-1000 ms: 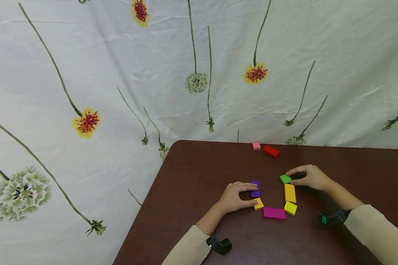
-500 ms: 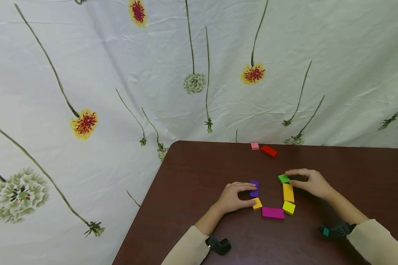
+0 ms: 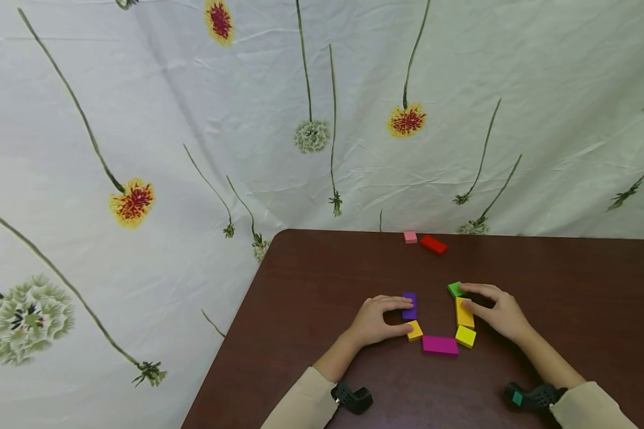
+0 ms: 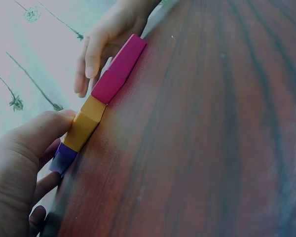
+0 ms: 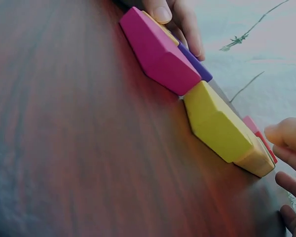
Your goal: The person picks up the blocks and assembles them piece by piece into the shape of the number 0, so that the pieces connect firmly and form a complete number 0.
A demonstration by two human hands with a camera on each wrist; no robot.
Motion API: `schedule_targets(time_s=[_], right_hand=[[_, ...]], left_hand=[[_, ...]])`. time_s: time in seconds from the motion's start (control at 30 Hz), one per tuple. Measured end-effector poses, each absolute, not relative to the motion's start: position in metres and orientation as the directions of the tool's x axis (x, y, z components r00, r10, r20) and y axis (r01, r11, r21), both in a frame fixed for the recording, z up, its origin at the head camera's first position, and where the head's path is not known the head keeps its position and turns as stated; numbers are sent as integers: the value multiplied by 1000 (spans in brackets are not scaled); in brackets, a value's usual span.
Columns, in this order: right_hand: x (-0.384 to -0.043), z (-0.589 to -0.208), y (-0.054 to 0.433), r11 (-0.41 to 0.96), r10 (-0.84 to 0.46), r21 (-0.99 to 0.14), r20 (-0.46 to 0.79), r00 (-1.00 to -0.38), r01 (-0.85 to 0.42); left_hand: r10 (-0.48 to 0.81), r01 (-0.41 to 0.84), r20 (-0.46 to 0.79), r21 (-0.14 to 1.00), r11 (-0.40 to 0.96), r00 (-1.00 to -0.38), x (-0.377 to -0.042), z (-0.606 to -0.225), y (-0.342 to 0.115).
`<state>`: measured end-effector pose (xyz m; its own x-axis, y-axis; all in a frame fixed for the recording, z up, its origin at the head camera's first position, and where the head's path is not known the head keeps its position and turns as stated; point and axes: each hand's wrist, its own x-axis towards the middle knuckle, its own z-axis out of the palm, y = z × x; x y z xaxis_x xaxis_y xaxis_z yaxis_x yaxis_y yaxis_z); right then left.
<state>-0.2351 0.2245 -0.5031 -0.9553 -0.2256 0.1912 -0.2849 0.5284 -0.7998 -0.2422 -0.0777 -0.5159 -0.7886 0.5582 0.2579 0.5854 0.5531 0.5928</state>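
Note:
On the brown table, in the head view, colored blocks stand in a U shape. Its left side is a purple block [image 3: 409, 305] and a small orange block [image 3: 414, 330], with a magenta block [image 3: 439, 345] at the near side. A yellow block [image 3: 466, 336], a longer orange-yellow block [image 3: 464, 313] and a green block [image 3: 454, 289] form the right side. My left hand [image 3: 372, 320] rests its thumb on the small orange block and its fingertips on the purple one. At the right side, my right hand [image 3: 501, 310] has thumb and fingers spread, near the green and orange-yellow blocks.
A pink block [image 3: 410, 237] and a red block [image 3: 433, 244] lie near the table's [image 3: 311, 286] far edge. Behind it hangs a white cloth [image 3: 257, 107] printed with flowers. Each wrist wears a dark band.
My right hand has drawn back from the green block toward me, its thumb and fingers now wider apart. My left hand stays on its blocks. The head view has shifted slightly.

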Motion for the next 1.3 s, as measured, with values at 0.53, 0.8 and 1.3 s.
schedule_targets(time_s=[0.53,0.8,1.3], right_hand=[[-232,-515,221,545,-207,-751,311,-928,-373],[-232,-518,221,551,-210,-738,329,-921,-390],[-232,-520,221,554,-209,-732,338,-918,-396]], left_hand=[[552,581,262,604,545,-792,-240,-515,-76],[545,570,256,613,546,-798,-241,-515,-76],[517,522,260,718,461,-815,-246,-515,-77]])
